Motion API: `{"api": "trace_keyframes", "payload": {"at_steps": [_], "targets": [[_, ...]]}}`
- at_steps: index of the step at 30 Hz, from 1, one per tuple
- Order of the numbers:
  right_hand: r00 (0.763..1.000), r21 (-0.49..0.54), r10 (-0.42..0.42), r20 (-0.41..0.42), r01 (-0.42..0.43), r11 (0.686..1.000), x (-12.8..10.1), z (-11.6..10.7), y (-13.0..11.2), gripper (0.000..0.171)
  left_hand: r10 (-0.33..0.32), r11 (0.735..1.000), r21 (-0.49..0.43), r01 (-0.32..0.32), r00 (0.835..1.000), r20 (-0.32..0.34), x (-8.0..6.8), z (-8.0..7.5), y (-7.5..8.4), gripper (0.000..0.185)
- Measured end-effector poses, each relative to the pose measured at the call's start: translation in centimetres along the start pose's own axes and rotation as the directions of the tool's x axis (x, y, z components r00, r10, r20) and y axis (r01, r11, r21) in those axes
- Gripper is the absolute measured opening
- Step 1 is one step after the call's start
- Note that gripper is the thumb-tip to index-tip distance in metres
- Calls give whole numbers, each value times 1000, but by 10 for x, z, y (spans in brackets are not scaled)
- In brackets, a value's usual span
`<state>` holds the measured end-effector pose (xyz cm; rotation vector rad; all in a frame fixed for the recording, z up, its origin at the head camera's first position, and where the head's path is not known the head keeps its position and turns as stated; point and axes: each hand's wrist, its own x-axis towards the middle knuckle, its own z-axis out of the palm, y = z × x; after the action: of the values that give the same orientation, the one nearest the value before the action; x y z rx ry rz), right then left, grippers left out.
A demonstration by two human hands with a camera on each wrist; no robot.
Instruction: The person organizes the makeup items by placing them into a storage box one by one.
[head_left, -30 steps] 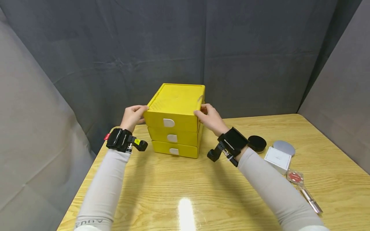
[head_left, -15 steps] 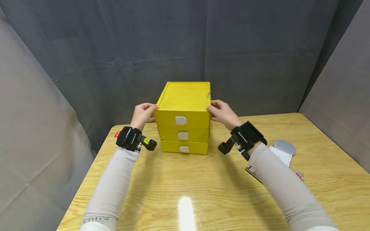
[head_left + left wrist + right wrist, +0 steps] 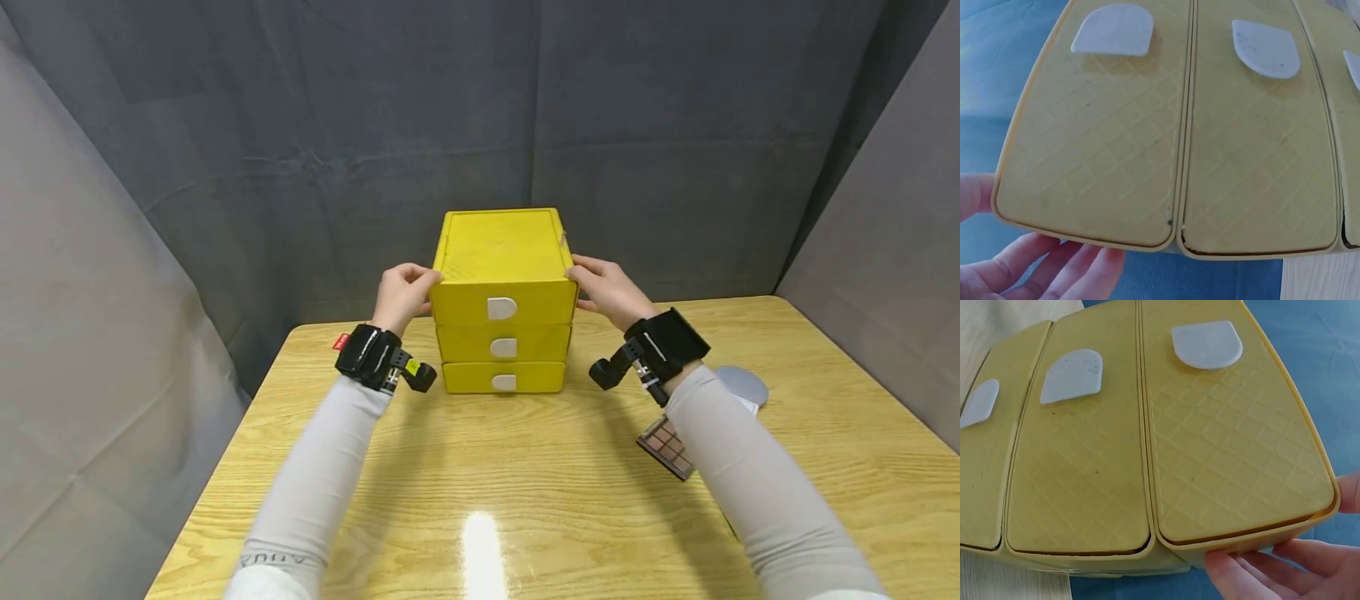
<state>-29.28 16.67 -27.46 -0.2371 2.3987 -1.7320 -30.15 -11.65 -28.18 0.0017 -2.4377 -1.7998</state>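
A yellow box of three stacked drawers (image 3: 504, 279), each with a white tab handle, stands at the back middle of the wooden table (image 3: 525, 483). My left hand (image 3: 407, 290) grips the top drawer's left side and my right hand (image 3: 604, 287) grips its right side. In the left wrist view, my left hand (image 3: 1054, 275) has its thumb on one face of the drawer box (image 3: 1166, 137) and its fingers curled behind the edge. The right wrist view shows the same for my right hand (image 3: 1266, 569) on the drawer box (image 3: 1147, 444). All three drawers look closed.
An eyeshadow palette (image 3: 666, 446) lies beside my right forearm. A round grey disc (image 3: 744, 385) and the corner of a white box (image 3: 750, 406) sit behind that arm. Grey fabric walls close off the back and both sides.
Both hands have shifted the drawer box to the right and turned it square to me. My right arm now hides the black round lid and other small items; the palette has come into view.
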Motion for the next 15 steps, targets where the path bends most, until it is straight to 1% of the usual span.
{"api": "trace_keyframes", "payload": {"at_steps": [7, 15], "targets": [[1000, 14, 28, 3, -28, 1000, 1, -10, 3, 57, 17, 1000, 23, -17, 1000, -10, -2, 11, 2, 29], [999, 27, 37, 4, -38, 999, -2, -16, 3, 59, 33, 999, 25, -33, 999, -27, -3, 18, 2, 28]]}}
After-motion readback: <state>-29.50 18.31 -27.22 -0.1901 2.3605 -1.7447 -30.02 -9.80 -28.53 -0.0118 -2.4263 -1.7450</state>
